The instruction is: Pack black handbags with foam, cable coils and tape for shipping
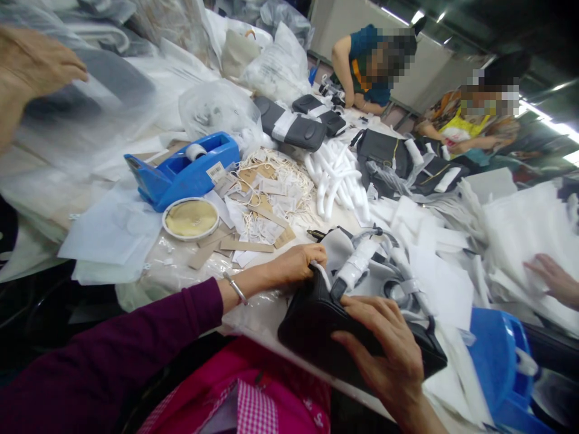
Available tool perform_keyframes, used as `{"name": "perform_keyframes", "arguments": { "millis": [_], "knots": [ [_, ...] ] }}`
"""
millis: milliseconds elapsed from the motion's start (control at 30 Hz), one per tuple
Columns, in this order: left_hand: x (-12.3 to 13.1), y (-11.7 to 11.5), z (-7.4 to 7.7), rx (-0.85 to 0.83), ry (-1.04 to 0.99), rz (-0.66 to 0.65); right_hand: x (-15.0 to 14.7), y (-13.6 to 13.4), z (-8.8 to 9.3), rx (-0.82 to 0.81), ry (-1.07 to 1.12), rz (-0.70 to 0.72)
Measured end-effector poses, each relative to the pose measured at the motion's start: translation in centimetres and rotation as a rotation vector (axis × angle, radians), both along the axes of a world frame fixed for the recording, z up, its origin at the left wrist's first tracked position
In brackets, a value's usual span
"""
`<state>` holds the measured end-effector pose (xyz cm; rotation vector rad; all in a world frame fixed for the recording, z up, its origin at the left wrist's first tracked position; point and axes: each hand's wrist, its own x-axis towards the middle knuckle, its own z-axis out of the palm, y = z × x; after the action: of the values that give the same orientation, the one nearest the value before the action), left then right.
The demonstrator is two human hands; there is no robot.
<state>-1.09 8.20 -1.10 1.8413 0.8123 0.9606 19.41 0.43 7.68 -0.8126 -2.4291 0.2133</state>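
Note:
A black handbag (307, 313) lies tilted at the table's front edge, its top towards the far side. White wrapping (357, 265) covers part of its handle, and pale paper or foam shows about the opening. My left hand (298, 263) is closed on the bag's rim at its left end, the fingertips hidden. My right hand (384, 340) grips the near side of the bag, with fingers over the upper edge and thumb against the black wall. Just beyond the bag, a dark, pointed item (315, 234) lies on the table.
A blue tape dispenser (181, 172), a round yellowish dish (190, 218) and a heap of string tags (266, 193) lie ahead. White foam tubes (335, 175) and black bags (289, 123) are beyond. Another blue dispenser (502, 355) stands right. Co-workers' hands (36, 69) reach in from both sides.

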Motion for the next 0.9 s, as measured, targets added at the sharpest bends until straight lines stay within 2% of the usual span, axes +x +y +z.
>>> {"name": "perform_keyframes", "arguments": {
  "millis": [133, 300, 367, 567, 633, 800, 900],
  "knots": [
    [1.0, -0.9, -0.3, 0.023, 0.098, 0.128, 0.1, 0.0, -0.1, -0.002, 0.005, -0.003],
    [0.8, -3.3, 0.8, 0.093, 0.264, 0.304, -0.1, 0.0, -0.2, 0.006, 0.025, -0.029],
    [0.9, -4.0, 1.2, 0.096, 0.271, 0.337, -0.2, 0.0, -0.2, 0.014, 0.037, -0.030],
    [1.8, -4.9, 0.8, -0.091, -0.093, 0.343, -0.3, 0.0, -0.2, 0.000, 0.073, -0.033],
    [1.6, -5.1, 0.8, -0.149, -0.178, 0.310, -0.2, 0.1, -0.2, -0.009, 0.083, -0.036],
    [0.7, -5.8, 2.1, -0.286, -0.252, 0.167, -0.2, 0.4, -0.6, -0.033, 0.122, -0.045],
    [1.0, -5.8, 2.4, -0.370, -0.252, 0.179, -0.5, 0.4, -0.7, -0.033, 0.112, -0.063]
  ]
}}
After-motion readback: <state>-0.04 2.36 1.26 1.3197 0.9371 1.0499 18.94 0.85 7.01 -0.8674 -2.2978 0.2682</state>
